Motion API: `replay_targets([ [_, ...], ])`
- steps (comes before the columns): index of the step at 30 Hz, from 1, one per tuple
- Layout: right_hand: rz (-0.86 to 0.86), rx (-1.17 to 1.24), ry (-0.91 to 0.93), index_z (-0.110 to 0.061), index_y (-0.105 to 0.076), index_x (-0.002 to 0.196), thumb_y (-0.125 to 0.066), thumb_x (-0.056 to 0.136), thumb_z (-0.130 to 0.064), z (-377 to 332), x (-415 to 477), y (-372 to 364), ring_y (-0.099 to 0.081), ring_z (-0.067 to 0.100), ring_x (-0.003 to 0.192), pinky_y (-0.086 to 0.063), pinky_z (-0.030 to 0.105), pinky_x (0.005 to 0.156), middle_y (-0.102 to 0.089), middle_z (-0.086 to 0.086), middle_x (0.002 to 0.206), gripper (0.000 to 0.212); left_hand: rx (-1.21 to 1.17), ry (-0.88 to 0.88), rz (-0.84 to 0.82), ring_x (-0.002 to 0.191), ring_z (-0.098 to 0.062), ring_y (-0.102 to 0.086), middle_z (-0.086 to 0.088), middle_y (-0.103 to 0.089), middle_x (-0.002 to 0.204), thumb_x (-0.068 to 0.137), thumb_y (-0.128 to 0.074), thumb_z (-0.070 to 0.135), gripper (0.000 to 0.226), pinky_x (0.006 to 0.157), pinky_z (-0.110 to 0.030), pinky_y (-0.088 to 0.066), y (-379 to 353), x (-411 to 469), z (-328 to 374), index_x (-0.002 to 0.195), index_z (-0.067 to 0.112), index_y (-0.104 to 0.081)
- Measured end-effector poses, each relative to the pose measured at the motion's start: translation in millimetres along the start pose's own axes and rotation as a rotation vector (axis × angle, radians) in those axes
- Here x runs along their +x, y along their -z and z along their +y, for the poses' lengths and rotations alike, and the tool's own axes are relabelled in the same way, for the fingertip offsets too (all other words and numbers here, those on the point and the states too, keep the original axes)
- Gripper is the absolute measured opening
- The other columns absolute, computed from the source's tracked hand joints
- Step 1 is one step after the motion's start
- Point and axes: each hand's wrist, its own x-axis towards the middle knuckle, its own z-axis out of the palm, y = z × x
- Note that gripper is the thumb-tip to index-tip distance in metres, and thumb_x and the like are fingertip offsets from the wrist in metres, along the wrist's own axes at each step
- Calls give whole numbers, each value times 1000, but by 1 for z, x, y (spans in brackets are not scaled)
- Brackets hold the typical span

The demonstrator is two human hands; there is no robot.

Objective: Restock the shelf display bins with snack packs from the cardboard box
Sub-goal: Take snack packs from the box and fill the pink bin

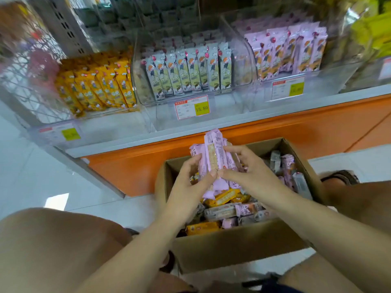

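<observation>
- The cardboard box (pixel 232 246) sits near, on the floor, holding loose mixed packs.
- Above it, the left hand (pixel 188 182) and right hand (pixel 249 172) curl their fingers round a purple pack bundle (pixel 213 151).
- Far shelf bins (pixel 165 121) hold yellow, grey-green and purple rows.

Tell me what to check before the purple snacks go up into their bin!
1. Grip: the left hand and the right hand both hold the purple packs: ok.
2. One colour only: every pack that shows in the bundle is purple: ok.
3. Matching home: the purple bin is on the shelf, up and to the right: ok.
4. Room in that bin: cannot tell, the clear walls blur the view.
5. Packs all facing one way: cannot tell, only the front pack's label side shows.
6. Bundle free of the cardboard box: cannot tell, its lower ends hang close to the packs inside.
</observation>
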Motion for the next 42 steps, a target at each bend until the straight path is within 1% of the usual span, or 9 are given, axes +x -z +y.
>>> replay_targets([
  [11, 29, -150, 259, -42, -48, 128, -71, 83, -29, -102, -39, 49, -25, -15, 118, -27, -5, 75, -36, -25, 140, 52, 0, -261, -6, 123, -15, -53, 5, -53, 135, 71, -70, 65, 53, 98, -41, -50, -9, -16, 88, 115, 62, -42],
  [17, 230, -103, 453, -39, -49, 121, -71, 84, -21, -128, -1, 103, -26, -41, 93, -31, -10, 73, -35, -39, 116, 47, 93, -416, -117, 126, -13, -48, 8, -47, 138, 79, -65, 48, 51, 96, -45, -50, -43, 56, 158, 124, 48, -40],
  [21, 403, -4, 473, -33, -47, 123, -68, 85, -18, -121, 43, 146, -34, -32, 102, -34, -6, 76, -41, -31, 118, 46, 214, -406, -249, 129, -5, -39, 14, -37, 144, 90, -63, 36, 57, 105, -33, -39, -84, 125, 192, 139, 37, -34],
  [25, 505, 20, 411, -36, -43, 127, -67, 86, -25, -102, 89, 181, -36, -13, 117, -35, -6, 75, -39, -20, 132, 48, 292, -313, -328, 127, -28, -49, 8, -42, 142, 90, -63, 30, 55, 105, -51, -41, -118, 195, 202, 137, 39, -36],
  [28, 453, -95, 403, -35, -42, 127, -67, 86, -24, -96, 119, 208, -37, -26, 106, -34, -7, 77, -39, -23, 130, 50, 305, -263, -324, 129, -16, -46, 12, -41, 139, 84, -67, 34, 58, 106, -46, -41, -132, 228, 197, 135, 41, -39],
  [32, 276, -288, 352, -35, -44, 126, -70, 84, -27, -93, 139, 240, -35, -13, 117, -36, -1, 85, -39, -30, 126, 51, 333, -140, -337, 110, -10, -59, 7, -51, 131, 78, -71, 35, 62, 93, -34, -51, -142, 244, 192, 132, 33, -41],
  [35, 175, -377, 285, -34, -45, 125, -72, 83, -23, -85, 142, 249, -47, 1, 114, -40, 6, 81, -42, -23, 121, 52, 609, -65, -396, 89, -13, -62, 8, -60, 108, 84, -67, 36, 49, 81, -33, -52, -146, 244, 186, 124, 30, -39],
  [37, 149, -442, 285, -38, -42, 118, -74, 81, -21, -78, 143, 249, -52, 7, 103, -43, 16, 76, -48, -20, 110, 51, 673, -24, -424, 94, -14, -61, 5, -63, 107, 74, -67, 48, 57, 86, -38, -51, -150, 245, 179, 120, 28, -40],
  [42, 90, -630, 353, -38, -40, 105, -72, 81, -24, -68, 151, 260, -41, -6, 72, -34, 13, 62, -36, -17, 81, 42, 664, 3, -369, 107, -16, -61, 8, -63, 118, 65, -67, 55, 72, 97, -43, -47, -160, 246, 171, 129, 35, -40],
])
